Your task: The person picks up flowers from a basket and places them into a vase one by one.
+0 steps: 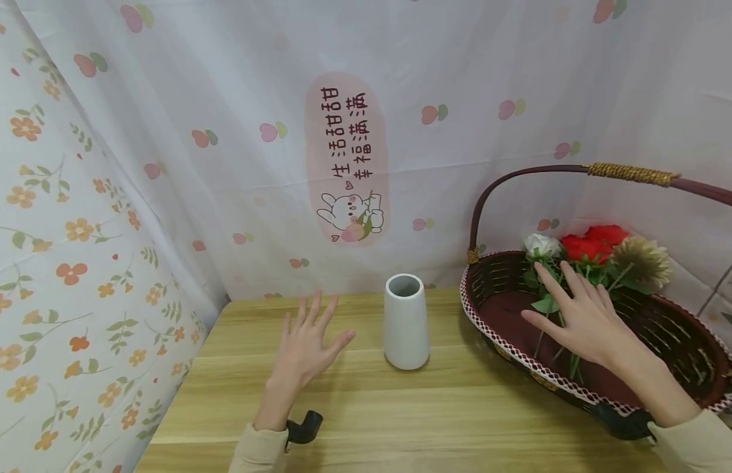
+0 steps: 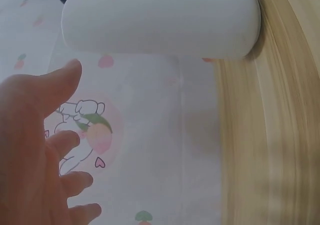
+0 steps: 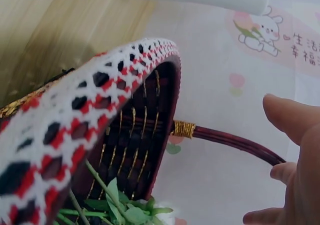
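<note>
Over to the left hand (image 1: 306, 345) first, up above the wood-grain tabletop (image 1: 401, 420), with fingers fanned apart and thumb out sideways. Stops just short of the white vase (image 1: 406, 325), with a slim gap past the thumb in the left wrist view. On to that vase: stands upright, mouth up, near the tabletop's back edge, close by the peach-print cloth (image 1: 236, 184). Has a broad stretch of wood in front and, beyond the left hand, a slanting table edge along the floral cloth (image 1: 52, 263).

Across a narrow strip of wood now to the oval wicker basket (image 1: 503, 312), rimmed with red-and-white trim (image 3: 95, 97) and arched over by a gold-bound handle (image 1: 631, 173). Reaches clean to the right border of the head view. Inside, with heads by the far rim and stems toward the near side: a white rose (image 1: 541, 246), two red blooms (image 1: 584, 248) and a beige many-petalled flower (image 1: 640, 261).

And out above the basket, the right hand (image 1: 587, 322), spread too, thumb well away from fingers, masking some stems. Hard to tell from this angle about any touch between fingertips and rose. Leaves a patch of maroon floor showing between thumb and left rim.
</note>
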`<state>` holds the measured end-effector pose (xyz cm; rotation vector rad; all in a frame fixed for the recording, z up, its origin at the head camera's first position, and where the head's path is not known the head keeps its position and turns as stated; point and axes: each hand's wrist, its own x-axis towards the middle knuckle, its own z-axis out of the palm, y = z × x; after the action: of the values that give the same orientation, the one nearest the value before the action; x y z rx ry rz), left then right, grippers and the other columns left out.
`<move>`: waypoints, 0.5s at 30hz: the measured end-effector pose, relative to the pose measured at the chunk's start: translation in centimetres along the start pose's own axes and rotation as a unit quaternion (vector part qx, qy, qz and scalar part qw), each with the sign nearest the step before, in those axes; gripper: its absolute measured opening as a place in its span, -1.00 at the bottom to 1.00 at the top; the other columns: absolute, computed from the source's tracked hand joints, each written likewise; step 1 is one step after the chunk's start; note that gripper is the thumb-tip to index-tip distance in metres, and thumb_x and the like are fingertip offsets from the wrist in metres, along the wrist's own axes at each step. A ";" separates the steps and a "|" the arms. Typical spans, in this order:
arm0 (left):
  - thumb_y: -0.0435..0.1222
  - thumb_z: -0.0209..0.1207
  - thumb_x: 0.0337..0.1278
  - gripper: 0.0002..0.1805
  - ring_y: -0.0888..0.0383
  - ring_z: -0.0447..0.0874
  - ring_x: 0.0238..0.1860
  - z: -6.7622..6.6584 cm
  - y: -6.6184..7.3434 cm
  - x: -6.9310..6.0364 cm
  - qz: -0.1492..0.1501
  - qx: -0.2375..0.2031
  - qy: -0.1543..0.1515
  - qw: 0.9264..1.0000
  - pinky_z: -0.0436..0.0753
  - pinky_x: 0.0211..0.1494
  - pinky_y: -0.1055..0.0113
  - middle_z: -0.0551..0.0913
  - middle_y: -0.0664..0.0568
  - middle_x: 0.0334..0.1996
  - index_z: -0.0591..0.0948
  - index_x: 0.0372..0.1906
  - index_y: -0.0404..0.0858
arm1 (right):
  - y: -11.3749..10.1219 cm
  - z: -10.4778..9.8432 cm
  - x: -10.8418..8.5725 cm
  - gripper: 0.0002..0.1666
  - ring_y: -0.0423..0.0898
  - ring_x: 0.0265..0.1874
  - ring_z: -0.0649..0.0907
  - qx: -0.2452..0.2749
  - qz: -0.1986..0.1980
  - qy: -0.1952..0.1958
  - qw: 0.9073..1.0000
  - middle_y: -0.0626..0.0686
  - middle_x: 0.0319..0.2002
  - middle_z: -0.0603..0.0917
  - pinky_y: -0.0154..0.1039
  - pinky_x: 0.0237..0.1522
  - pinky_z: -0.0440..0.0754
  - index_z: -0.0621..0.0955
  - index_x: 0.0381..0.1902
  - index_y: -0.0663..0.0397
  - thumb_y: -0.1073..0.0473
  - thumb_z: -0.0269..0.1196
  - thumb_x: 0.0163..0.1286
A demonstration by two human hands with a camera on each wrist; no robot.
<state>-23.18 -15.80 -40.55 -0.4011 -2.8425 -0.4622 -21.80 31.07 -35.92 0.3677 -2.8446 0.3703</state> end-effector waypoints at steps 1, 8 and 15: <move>0.37 -0.07 0.33 -0.08 -0.20 -0.25 0.59 0.0 0.0 0.0 0.001 -0.007 -0.001 1.000 -0.15 0.50 -0.33 -0.17 -0.05 0.62 0.01 0.64 0.07 | 0.1 -0.1 0.0 0.16 0.65 0.36 0.03 0.000 0.001 -0.001 1.000 0.51 0.53 -0.20 0.56 0.31 -0.26 -0.26 0.65 -0.18 -0.35 0.16 0.44; 0.38 -0.07 0.32 0.03 -0.24 -0.17 0.58 0.5 0.2 0.4 -0.003 -0.050 -0.003 0.999 -0.03 0.48 -0.34 -0.18 -0.08 0.62 -0.17 0.65 0.00 | 0.8 -0.6 0.2 0.16 0.62 0.36 0.06 0.001 -0.004 0.005 1.000 0.54 0.51 -0.15 0.55 0.32 -0.18 -0.23 0.65 -0.10 -0.32 0.18 0.44; 0.38 -0.04 0.30 0.07 -0.25 -0.05 0.56 1.1 0.6 0.6 -0.007 -0.089 -0.015 0.996 0.09 0.46 -0.32 -0.12 -0.13 0.61 -0.22 0.65 -0.02 | 1.9 -0.9 0.4 0.16 0.68 0.29 0.13 -0.007 -0.004 0.019 1.000 0.60 0.48 -0.09 0.58 0.25 0.01 -0.20 0.65 -0.07 -0.29 0.21 0.44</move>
<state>-23.71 -14.73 -41.20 -0.4246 -2.8435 -0.7207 -22.48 32.99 -35.38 0.3642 -2.8058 0.3529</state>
